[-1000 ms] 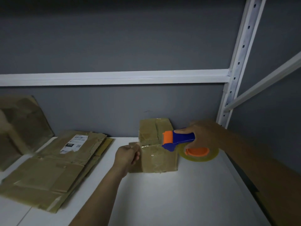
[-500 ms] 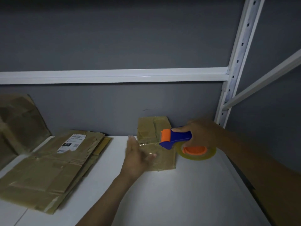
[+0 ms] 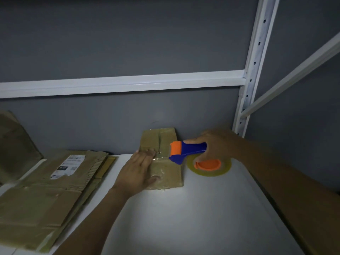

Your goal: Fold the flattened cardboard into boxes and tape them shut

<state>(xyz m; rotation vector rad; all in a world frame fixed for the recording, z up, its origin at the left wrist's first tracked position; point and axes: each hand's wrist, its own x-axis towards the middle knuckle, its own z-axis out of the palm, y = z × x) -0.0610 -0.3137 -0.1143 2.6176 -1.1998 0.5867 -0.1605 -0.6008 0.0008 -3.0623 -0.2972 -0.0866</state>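
The small brown cardboard box (image 3: 169, 173) sits at the rear middle of the white shelf board (image 3: 184, 218). The left hand (image 3: 139, 172) lies flat on it, fingers straight and pressing. Toward the board's rear right, the right hand (image 3: 219, 146) clenches the blue-and-orange tape dispenser (image 3: 189, 150). The box looks light, thin-walled and tape-slick, so it would likely slide. It is best held by pressing down on its top, beside the seam.

box (image 3: 169, 173): left side under my left hand (image 3: 137, 171)
tape dispenser (image 3: 185, 150): handle inside my right hand (image 3: 217, 144)
label (image 3: 69, 165): print unreadable
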